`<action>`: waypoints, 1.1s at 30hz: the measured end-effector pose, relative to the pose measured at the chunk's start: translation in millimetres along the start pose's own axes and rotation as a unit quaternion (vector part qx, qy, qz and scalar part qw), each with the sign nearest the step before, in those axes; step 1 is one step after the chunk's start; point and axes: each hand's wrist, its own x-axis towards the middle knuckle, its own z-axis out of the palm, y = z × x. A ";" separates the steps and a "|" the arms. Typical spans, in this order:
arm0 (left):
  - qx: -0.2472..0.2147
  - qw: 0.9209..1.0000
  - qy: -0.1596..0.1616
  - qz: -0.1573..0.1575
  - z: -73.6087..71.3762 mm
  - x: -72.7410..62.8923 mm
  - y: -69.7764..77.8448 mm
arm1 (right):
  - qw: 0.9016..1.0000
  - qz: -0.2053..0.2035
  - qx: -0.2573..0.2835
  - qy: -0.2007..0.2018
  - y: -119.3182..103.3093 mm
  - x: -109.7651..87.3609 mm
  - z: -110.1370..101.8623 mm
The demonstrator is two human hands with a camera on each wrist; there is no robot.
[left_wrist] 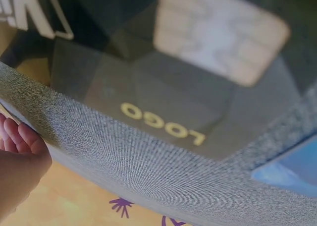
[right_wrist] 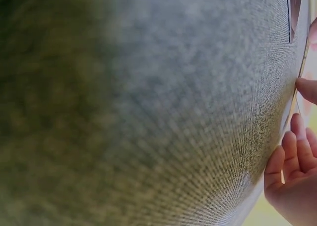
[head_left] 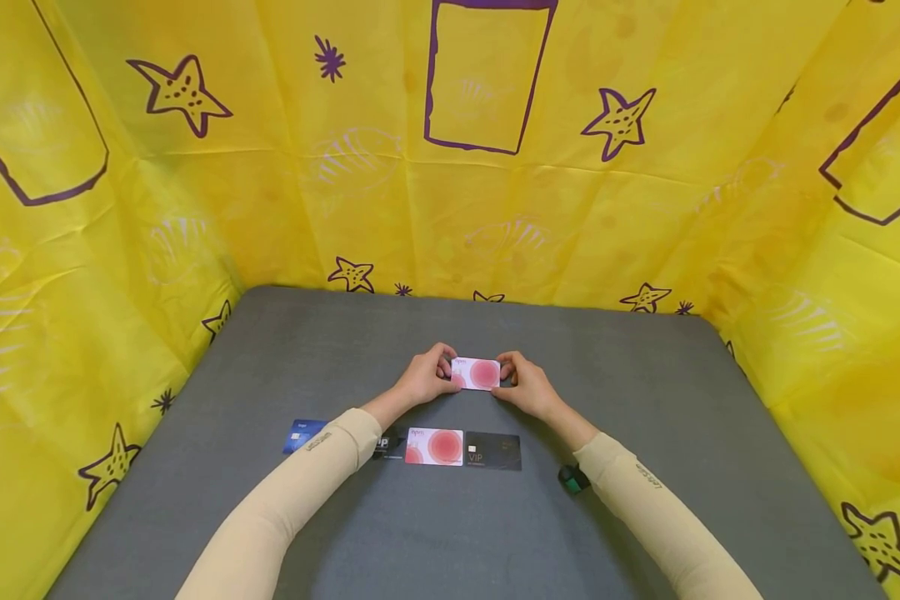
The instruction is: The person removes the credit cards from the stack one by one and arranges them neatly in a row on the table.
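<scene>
Both hands hold a white and pink card (head_left: 480,374) by its two short ends, its printed face turned to the head camera. The left hand (head_left: 425,377) pinches its left end, and the right hand (head_left: 527,385) pinches the right end. In the left wrist view, the left hand (left_wrist: 22,161) shows at the left edge with fingers curled. The right wrist view has the right hand (right_wrist: 297,171) at the right edge, the card seen nearly edge-on.
Nearer the person lie a blue card (head_left: 305,434), a black card (head_left: 392,447) partly under the left sleeve, a second pink card (head_left: 435,447) and a black VIP card (head_left: 492,451) in a row. A small black and green object (head_left: 572,478) sits by the right sleeve. Yellow cloth (head_left: 465,225) surrounds the grey table.
</scene>
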 end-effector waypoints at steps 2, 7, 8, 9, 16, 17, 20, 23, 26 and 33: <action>-0.003 1.000 -0.001 0.007 -0.3 -1.5 -0.3 | 1.000 0.001 -0.001 0.001 -0.7 -1.2 0.0; -0.010 0.999 0.004 0.040 -1.5 -5.7 -0.4 | 1.000 -0.006 -0.005 0.004 -1.9 -4.3 -0.5; -0.012 0.999 0.005 0.045 -1.9 -6.9 0.4 | 1.000 -0.007 -0.007 0.003 -2.0 -5.0 -0.6; -0.013 0.999 0.005 0.047 -2.2 -7.9 1.0 | 1.000 -0.008 -0.008 0.004 -2.1 -5.5 -0.5; -0.008 0.999 0.001 0.031 -0.5 -9.1 2.1 | 1.000 -0.025 -0.016 0.003 -1.1 -9.8 -0.5; -0.005 1.000 -0.001 0.026 -0.1 -9.0 2.0 | 0.999 -0.027 -0.017 0.003 -0.7 -10.7 -0.6; 0.003 1.000 -0.005 0.021 0.6 -10.5 2.5 | 0.999 -0.032 -0.016 0.003 -0.7 -13.7 -1.1; 0.002 1.000 -0.005 0.024 1.1 -13.7 3.3 | 0.999 -0.034 -0.013 0.003 -1.6 -17.2 -1.7; 0.000 0.999 -0.003 0.032 1.4 -17.3 4.2 | 0.999 -0.034 -0.009 0.002 -3.0 -21.1 -2.3; -0.005 1.000 -0.007 0.026 2.8 -25.4 7.1 | 1.000 -0.030 -0.007 0.001 -4.9 -29.4 -2.5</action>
